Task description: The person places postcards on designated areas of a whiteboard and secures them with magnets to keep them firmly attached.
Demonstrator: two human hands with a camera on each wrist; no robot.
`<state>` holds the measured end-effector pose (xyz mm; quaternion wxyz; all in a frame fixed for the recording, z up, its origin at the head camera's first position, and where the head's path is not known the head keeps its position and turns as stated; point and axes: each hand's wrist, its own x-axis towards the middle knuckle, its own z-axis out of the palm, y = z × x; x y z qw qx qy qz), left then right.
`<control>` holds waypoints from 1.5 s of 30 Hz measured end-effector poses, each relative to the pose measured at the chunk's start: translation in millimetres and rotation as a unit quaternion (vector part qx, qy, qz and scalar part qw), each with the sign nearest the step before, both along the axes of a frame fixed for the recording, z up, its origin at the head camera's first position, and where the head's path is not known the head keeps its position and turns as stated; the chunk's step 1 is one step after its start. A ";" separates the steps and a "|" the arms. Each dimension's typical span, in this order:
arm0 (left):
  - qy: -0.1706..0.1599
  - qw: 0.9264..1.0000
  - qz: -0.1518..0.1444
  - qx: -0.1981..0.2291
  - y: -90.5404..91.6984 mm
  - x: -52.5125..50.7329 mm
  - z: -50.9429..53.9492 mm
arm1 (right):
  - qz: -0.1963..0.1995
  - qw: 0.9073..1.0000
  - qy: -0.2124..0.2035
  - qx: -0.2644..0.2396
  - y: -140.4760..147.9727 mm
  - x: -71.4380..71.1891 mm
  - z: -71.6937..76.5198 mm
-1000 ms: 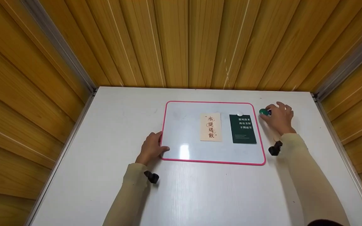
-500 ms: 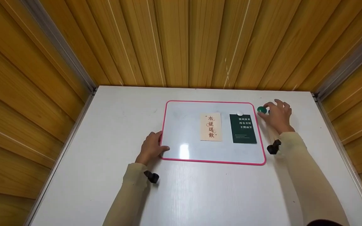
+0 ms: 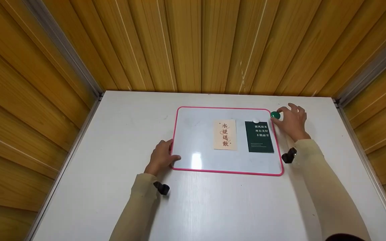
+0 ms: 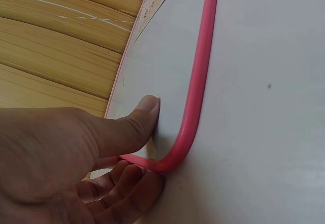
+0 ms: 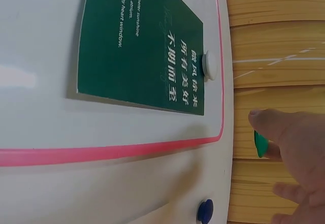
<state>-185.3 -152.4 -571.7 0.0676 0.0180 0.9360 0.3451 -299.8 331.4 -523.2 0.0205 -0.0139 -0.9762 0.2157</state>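
Note:
A small whiteboard [image 3: 196, 140] with a pink rim lies on the white table. My left hand [image 3: 162, 155] grips its left edge near the front corner, thumb on the face and fingers curled beneath the rim [image 4: 195, 92]. Just beyond the board's far right corner, my right hand [image 3: 292, 123] pinches a round green magnet [image 3: 275, 115] between thumb and forefinger; the right wrist view shows the magnet [image 5: 260, 144] edge-on, partly hidden by the fingers. A dark green card [image 3: 259, 139] lies on the board with a white magnet [image 3: 255, 121] at its top edge. A cream card [image 3: 224, 135] lies left of it.
A blue magnet [image 5: 205, 211] is on the table to the right of the board. Wood-patterned panels [image 3: 199, 47] stand behind the table and on both sides. A pale flat strip [image 5: 152, 215] shows near the blue magnet; its kind is unclear.
My right hand has moved left and slightly away from me, bringing the green magnet from the table's right side to the board's far right corner. The left hand has stayed put.

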 end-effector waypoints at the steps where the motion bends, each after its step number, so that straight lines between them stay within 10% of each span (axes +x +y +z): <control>1: 0.000 1.000 0.000 0.000 -0.1 0.0 0.1 | 0.000 1.000 -0.003 -0.002 -0.9 -0.4 0.7; 45: 0.002 1.000 -0.002 -0.007 1.2 0.4 2.2 | 0.038 0.999 0.002 -0.013 -56.9 -11.5 17.4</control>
